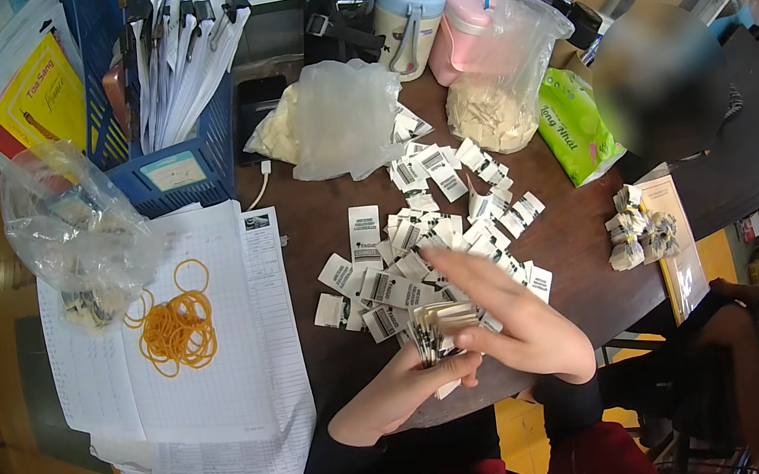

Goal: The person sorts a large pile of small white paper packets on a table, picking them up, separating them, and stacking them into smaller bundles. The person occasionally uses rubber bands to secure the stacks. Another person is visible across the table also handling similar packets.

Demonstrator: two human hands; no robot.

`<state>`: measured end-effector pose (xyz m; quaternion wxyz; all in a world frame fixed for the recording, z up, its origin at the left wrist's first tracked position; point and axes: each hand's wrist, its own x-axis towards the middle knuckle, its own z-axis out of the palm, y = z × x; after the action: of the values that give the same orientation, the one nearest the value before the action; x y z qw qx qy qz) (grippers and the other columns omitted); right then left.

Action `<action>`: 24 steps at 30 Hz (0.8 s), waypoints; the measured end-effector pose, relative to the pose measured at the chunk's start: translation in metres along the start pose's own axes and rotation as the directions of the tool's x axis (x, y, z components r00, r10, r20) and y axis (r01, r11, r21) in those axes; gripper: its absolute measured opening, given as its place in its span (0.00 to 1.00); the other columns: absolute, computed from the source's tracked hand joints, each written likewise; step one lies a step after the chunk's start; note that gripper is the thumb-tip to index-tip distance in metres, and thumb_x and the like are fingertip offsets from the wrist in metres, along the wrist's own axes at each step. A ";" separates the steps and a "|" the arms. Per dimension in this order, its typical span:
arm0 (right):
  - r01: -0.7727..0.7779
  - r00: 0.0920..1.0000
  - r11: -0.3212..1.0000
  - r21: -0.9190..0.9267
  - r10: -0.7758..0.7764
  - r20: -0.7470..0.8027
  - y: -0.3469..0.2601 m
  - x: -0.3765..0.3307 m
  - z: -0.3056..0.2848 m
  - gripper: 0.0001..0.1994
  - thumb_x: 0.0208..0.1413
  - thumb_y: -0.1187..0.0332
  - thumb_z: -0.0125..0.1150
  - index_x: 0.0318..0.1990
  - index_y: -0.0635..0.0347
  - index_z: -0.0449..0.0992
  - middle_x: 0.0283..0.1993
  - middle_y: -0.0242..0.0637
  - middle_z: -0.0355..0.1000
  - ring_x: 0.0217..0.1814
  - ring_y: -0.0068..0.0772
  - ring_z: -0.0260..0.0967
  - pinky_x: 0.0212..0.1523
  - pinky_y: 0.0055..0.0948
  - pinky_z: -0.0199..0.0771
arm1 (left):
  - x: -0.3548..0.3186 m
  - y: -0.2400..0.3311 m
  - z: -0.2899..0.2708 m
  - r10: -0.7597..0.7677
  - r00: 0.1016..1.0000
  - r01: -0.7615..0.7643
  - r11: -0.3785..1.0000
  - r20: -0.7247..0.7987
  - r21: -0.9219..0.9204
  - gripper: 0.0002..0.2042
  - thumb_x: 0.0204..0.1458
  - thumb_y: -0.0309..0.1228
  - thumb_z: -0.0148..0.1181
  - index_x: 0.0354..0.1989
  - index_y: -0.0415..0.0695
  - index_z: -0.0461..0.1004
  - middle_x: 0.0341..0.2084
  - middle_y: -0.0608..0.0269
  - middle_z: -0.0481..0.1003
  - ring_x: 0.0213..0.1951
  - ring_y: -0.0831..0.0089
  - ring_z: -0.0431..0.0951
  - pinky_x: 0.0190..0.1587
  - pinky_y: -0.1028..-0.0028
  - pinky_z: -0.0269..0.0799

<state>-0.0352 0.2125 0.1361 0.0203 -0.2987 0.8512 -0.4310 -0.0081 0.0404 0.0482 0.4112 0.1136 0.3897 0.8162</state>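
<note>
My left hand (405,392) is closed around a thick stack of small white printed labels (437,333), near the table's front edge. The labels stand on edge in my grip, their ends fanned upward. Beside the stack, my right hand (524,325) has its fingers stretched out toward the far side, and its thumb rests against the stack. Under and beyond both hands spreads a loose pile of similar folded labels (399,289) on the dark table (319,237). My right hand hides part of that pile.
Yellow rubber bands (178,331) lie on paper sheets (254,391) at left, near a clear plastic bag (79,229). Behind stand a blue file basket (210,165), bags of pale pieces (491,121), a flask (411,13) and a green tissue pack (576,126). Label bundles (627,229) sit at right.
</note>
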 end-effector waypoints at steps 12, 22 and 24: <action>-0.450 0.832 0.855 -0.259 0.296 -0.469 0.102 0.028 -0.066 0.11 0.59 0.69 0.57 0.42 0.69 0.78 0.39 0.50 0.76 0.40 0.49 0.75 0.43 0.40 0.73 | 0.001 0.009 0.000 0.095 0.948 -0.202 0.917 -0.305 -0.344 0.09 0.65 0.40 0.52 0.40 0.48 0.67 0.25 0.76 0.61 0.29 0.84 0.62 0.38 0.76 0.62; -0.409 0.893 0.808 -0.424 0.259 -0.369 0.191 0.052 -0.063 0.13 0.47 0.65 0.70 0.35 0.64 0.77 0.36 0.44 0.72 0.38 0.39 0.72 0.41 0.34 0.71 | 0.001 0.013 0.000 0.095 0.944 -0.193 0.936 -0.317 -0.294 0.10 0.65 0.42 0.51 0.39 0.50 0.66 0.26 0.76 0.61 0.30 0.83 0.63 0.43 0.75 0.62; -0.464 0.865 0.848 -0.258 0.370 -0.340 0.190 0.050 -0.061 0.12 0.46 0.71 0.69 0.37 0.64 0.75 0.32 0.37 0.71 0.34 0.28 0.70 0.36 0.29 0.71 | 0.000 0.012 -0.001 0.140 0.945 -0.231 0.926 -0.296 -0.300 0.13 0.65 0.46 0.49 0.42 0.50 0.65 0.28 0.75 0.61 0.32 0.80 0.64 0.45 0.72 0.62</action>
<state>-0.1870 0.3158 0.0443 -0.0555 -0.0407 0.9501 -0.3043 -0.0155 0.0359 0.0559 0.2880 -0.0323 0.2869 0.9131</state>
